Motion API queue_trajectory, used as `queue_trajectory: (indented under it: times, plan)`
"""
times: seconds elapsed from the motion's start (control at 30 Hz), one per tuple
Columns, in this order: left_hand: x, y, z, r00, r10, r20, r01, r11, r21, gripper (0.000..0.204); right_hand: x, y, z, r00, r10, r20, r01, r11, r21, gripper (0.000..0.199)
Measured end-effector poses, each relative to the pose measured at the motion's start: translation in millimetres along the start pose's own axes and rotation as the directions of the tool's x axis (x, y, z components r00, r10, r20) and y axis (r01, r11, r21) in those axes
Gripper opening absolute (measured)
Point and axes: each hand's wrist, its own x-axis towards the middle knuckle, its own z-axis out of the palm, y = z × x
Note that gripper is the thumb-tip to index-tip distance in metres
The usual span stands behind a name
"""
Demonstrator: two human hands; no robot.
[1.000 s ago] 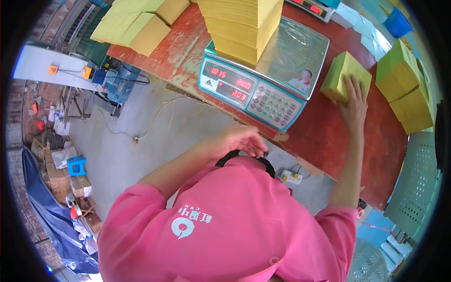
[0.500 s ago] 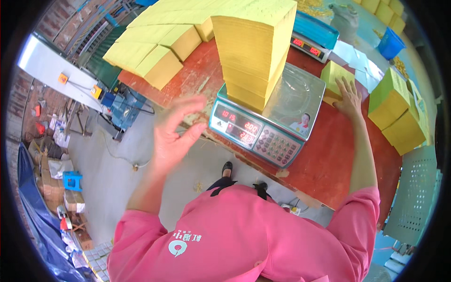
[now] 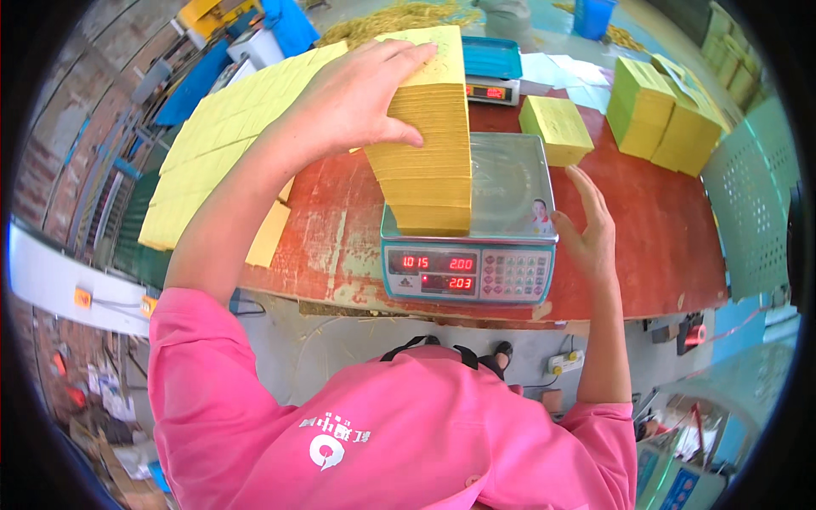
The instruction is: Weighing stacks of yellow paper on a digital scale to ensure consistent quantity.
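Note:
A tall stack of yellow paper (image 3: pixel 433 161) stands on the left part of the metal pan of a digital scale (image 3: pixel 517 276), whose red display is lit. My left hand (image 3: pixel 353 98) is at the stack's upper left, its fingers stretched across the top and its thumb spread over the near side. Beside the scale's right edge is my right hand (image 3: pixel 586 225), open and holding nothing, thumb and fingers apart. Just beyond its fingertips sits a short block of yellow paper (image 3: pixel 557 129) on the red table (image 3: pixel 654 246).
Rows of yellow paper blocks (image 3: pixel 229 136) cover the table's left side. Behind the first scale is a second scale (image 3: pixel 493 64) with a blue tray. Two larger yellow stacks (image 3: pixel 659 119) stand at right, near white sheets (image 3: pixel 561 72). A perforated panel (image 3: pixel 748 195) borders the table's right end.
The view has turned. My left hand has gone from beside the scale up to the tall stack's top. My right hand has come away from the short block toward the scale.

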Motion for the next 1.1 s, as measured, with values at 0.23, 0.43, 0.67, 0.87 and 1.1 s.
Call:
queue_trajectory:
  times: [0.23, 0.43, 0.67, 0.87, 1.1]
  plan:
    - [5, -13, 1, 0.994, 0.102, 0.027, -0.104, 0.991, 0.089, 0.082, -36, -29, 5, 0.983, 0.177, -0.051, -0.173, 0.982, 0.076, 0.059]
    - [6, -16, 4, 0.991, 0.133, -0.002, -0.132, 0.986, 0.102, 0.072, -37, -48, 15, 0.983, 0.163, -0.084, -0.152, 0.981, 0.123, 0.058]
    - [12, -25, 1, 0.989, 0.151, 0.008, -0.150, 0.978, 0.143, 0.067, -16, -76, 23, 0.989, 0.082, -0.121, -0.052, 0.971, 0.234, 0.053]
    - [17, -29, -22, 0.998, -0.006, 0.059, 0.010, 0.998, -0.068, 0.057, 55, -134, 19, 0.968, 0.245, 0.047, -0.181, 0.556, 0.811, 0.043]
    - [21, -48, -31, 0.999, -0.043, 0.027, 0.047, 0.981, -0.186, 0.055, 154, -124, 38, 0.805, 0.319, 0.500, -0.584, 0.277, 0.763, 0.070]
